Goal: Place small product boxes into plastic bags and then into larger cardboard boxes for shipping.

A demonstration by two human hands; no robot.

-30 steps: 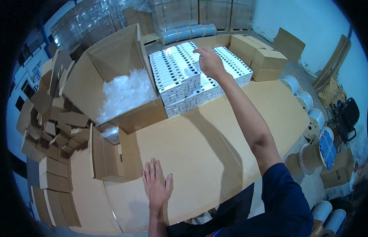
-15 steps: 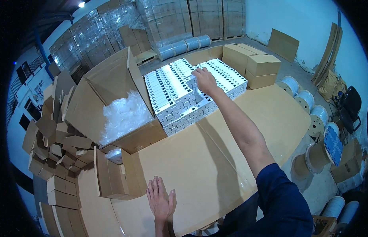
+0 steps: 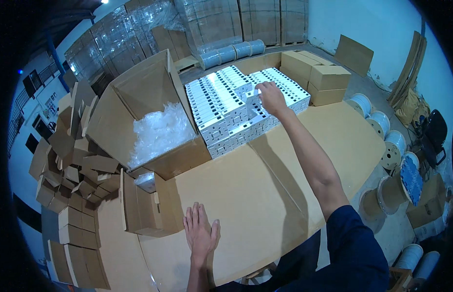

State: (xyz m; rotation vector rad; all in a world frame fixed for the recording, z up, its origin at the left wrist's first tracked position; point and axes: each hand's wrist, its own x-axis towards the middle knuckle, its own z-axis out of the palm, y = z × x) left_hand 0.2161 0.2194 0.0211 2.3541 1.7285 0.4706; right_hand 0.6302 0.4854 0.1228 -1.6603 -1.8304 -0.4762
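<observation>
Right hand (image 3: 273,99) in at the white stack (image 3: 213,108), seemingly on the pick!
Fingers curl at a unit (image 3: 251,99) by the gap between the rows; whether they've closed on it, I can't tell. Left hand (image 3: 200,234) lies flat, fingers spread, holding nothing, beside the small carton (image 3: 170,209). Lifting that unit would call for a firm pinch and a straight pull.
</observation>
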